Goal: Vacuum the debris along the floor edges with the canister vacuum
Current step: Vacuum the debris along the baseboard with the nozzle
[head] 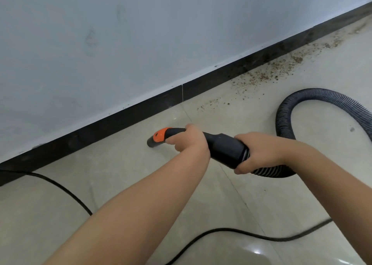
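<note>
Both hands, left hand (pixel 187 142) and right hand (pixel 259 154), grip the nozzle (pixel 161 138); floor beneath looks clean, but debris (pixel 271 71) remains toward the upper right.

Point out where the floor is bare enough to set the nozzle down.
Bare tile lies between the baseboard and the nozzle, left of the debris. Crowded: debris along the baseboard's right stretch, the hose loop at right, the cord below.
</note>
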The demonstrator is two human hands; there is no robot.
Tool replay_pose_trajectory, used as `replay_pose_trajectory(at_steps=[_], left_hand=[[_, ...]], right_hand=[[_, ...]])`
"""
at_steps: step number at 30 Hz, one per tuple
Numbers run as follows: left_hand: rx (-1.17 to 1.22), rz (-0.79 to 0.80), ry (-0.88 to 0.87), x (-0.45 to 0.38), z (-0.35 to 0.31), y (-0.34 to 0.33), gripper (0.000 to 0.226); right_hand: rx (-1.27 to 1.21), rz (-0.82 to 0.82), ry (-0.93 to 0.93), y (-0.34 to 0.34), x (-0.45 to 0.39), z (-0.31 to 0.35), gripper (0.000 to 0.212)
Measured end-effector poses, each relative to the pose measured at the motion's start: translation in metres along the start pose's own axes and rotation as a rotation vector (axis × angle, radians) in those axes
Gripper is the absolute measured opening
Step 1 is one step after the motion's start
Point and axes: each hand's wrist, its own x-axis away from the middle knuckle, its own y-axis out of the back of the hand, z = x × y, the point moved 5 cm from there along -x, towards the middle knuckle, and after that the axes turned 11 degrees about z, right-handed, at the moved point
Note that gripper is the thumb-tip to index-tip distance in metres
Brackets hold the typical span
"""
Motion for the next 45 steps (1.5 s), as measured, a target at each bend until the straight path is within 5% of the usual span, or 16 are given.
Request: replay_pose_trajectory(at_steps=[4,10,14,26,45], left_hand=[[-0.035,0.136,0.044,-0.002,-0.005,-0.017,0.055],[-0.447,0.400,0.064,-0.006,-0.002,-0.048,0.052],[-0.549,0.417,0.002,-0.012,0.007,-0.053,0.046],[-0.197,0.475,0.149,-0.023,0.002,-0.059,0.036],[-0.292,0.480,0.156,-0.005,0.014,-0.067,0.047]], right_hand=[[-0.032,-0.074,-0.051,-0.013,0.004,-0.001,0.043],[0.020,-0.258,-0.208,-0.038,0.016,-0.005,0.042],[0.008,-0.281,-0.223,-0.049,0.019,-0.001,0.042],[0.106,-0.312,-0.265,-0.047,-0.017,0.001,0.050],[0.097,-0.300,-0.242,-0.039,0.020,-0.001,0.036]])
